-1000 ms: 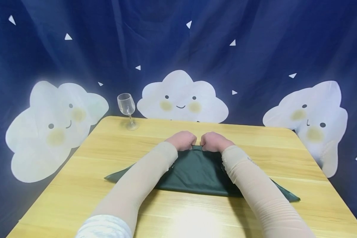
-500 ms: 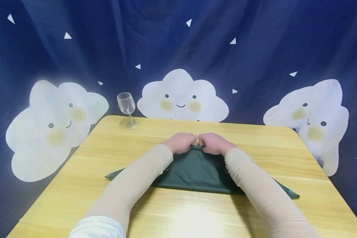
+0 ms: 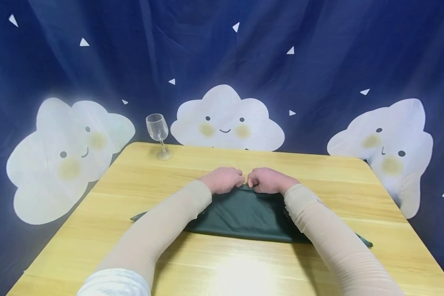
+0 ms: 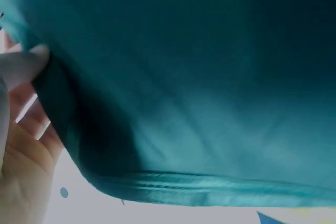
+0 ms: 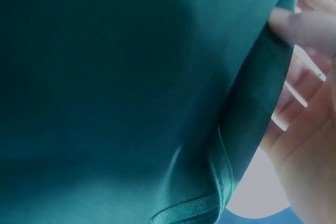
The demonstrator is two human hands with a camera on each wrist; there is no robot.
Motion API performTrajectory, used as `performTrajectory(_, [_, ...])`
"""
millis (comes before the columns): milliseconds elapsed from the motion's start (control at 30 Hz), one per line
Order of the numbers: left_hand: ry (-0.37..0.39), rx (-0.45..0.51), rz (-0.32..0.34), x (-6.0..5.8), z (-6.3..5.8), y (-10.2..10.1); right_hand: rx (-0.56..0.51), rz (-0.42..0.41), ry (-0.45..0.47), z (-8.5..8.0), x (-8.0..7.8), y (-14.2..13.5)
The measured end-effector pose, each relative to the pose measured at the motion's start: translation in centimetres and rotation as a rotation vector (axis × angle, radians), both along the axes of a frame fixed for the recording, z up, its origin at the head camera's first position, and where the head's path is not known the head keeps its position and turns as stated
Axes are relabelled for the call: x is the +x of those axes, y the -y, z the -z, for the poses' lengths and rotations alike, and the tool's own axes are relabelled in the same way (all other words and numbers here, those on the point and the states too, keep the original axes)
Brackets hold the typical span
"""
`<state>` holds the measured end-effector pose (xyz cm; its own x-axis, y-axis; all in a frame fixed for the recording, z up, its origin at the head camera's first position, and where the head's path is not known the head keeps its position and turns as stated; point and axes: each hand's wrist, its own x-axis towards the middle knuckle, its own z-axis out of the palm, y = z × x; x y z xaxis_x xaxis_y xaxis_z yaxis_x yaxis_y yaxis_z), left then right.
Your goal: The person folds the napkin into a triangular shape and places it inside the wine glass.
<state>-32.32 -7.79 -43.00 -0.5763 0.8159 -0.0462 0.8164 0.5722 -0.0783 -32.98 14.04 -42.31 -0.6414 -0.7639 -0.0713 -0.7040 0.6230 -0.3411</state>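
Observation:
A dark green cloth (image 3: 244,216) lies across the table, its far edge raised between the two hands and a pointed corner showing at each side. My left hand (image 3: 223,179) pinches that far edge; in the left wrist view its thumb presses the hemmed green cloth (image 4: 173,93) against the fingers. A short gap to the right, my right hand (image 3: 270,180) pinches the same edge, and the right wrist view shows the thumb over the folded cloth (image 5: 131,103). The sleeves hide parts of the cloth's left and right sides.
A clear wine glass (image 3: 158,133) stands upright near the back left corner of the wooden table (image 3: 107,205). Behind the table hangs a blue curtain (image 3: 311,74) printed with white clouds.
Both hands have moved slightly toward the near side and a little apart, bringing the cloth's far edge down with them. The glass stays put.

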Motion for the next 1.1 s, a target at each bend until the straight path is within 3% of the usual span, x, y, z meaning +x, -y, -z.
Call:
performTrajectory(267, [0.046, -0.043, -0.041, 0.8, -0.9, -0.7, 0.002, 0.027, 0.056, -0.4, 0.5, 0.1])
performTrajectory(467, [0.109, 0.032, -0.149, 0.7, -0.4, -1.2, 0.054, 0.134, 0.078, 0.1, 0.6, 0.4])
performTrajectory(633, [0.134, 0.060, -0.207, 0.5, 0.0, -1.5, 0.061, 0.186, 0.026, 0.4, 0.7, 0.6])
performTrajectory(900, [0.042, 0.056, -0.116, 0.8, 0.6, -1.4, -0.009, 0.087, -0.113, 0.9, 0.9, 0.8])
performTrajectory(1100, [-0.070, 0.025, -0.003, 1.1, 0.5, -1.3, 0.031, 0.054, -0.146, 0.4, 1.1, 0.8])
